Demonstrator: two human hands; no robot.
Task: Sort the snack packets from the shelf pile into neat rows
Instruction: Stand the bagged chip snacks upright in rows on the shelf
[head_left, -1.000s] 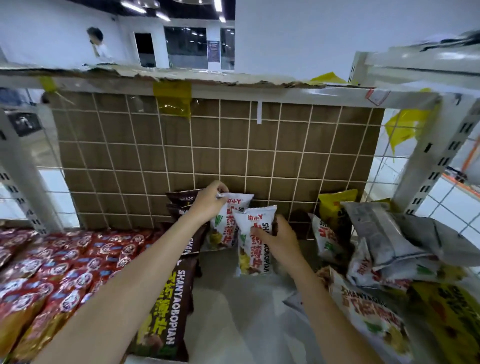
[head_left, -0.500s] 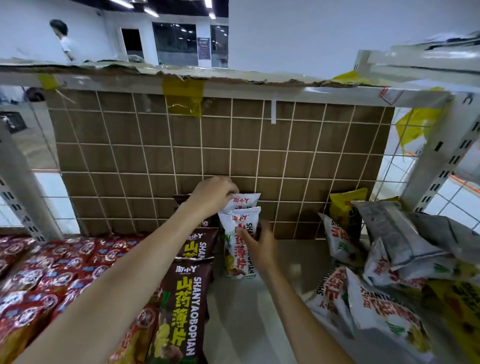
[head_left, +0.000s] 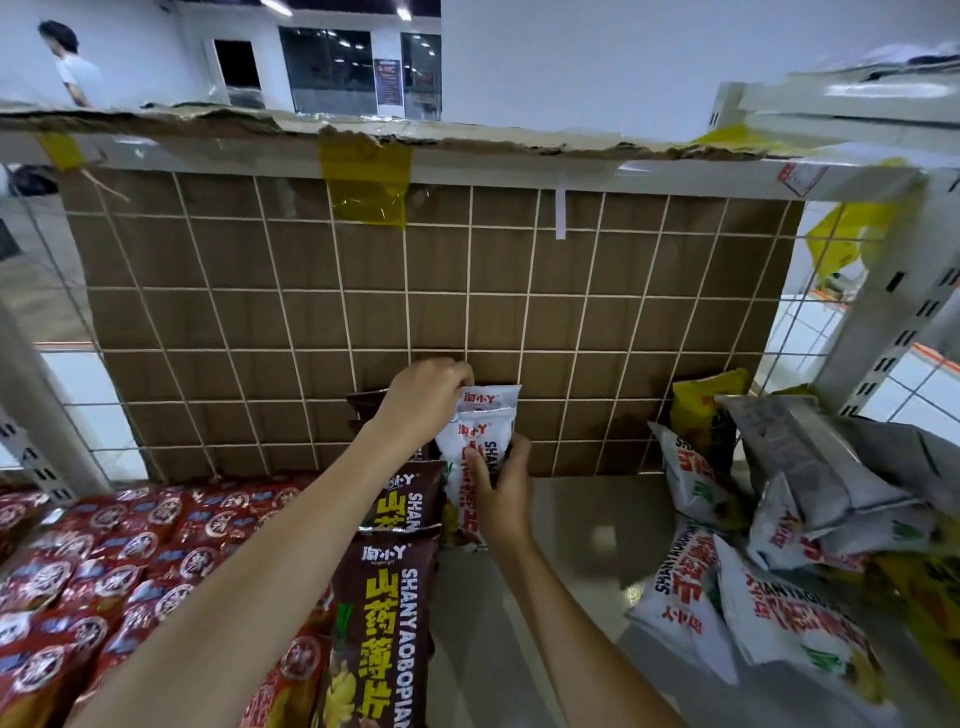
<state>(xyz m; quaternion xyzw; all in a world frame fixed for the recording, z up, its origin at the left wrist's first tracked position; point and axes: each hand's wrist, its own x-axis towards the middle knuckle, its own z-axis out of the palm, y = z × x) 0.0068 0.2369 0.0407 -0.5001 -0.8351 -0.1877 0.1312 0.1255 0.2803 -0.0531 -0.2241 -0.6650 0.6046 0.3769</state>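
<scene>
Standing two white snack packets (head_left: 480, 441) upright at the back of the shelf (head_left: 582, 519), right against the wire grid and cardboard backing (head_left: 467, 291), the person is starting a new white row beside the brown packets (head_left: 387, 613). The left hand (head_left: 423, 402) is pinching the crimped top seal of the rear packet, fingers curled over it; the right hand (head_left: 501, 491) is wrapping around the lower body of the front one, thumb on its printed face.

These packets are puffed, glossy film pillows with narrow bases, so I am judging they may topple forward or slide on the smooth, shiny shelf as soon as either grip is loosening. With nothing bracing the row's open right side, the pair could lean sideways too. Squeezing too firmly risks crushing what's inside.

Further right, the unsorted pile (head_left: 769, 545) of white, silver-grey and yellow packets is lying jumbled and overlapping, near enough that a careless elbow might be knocking some loose. To the left, red packets (head_left: 104, 571) are lying flat in shingled rows, crinkly and reflective.
</scene>
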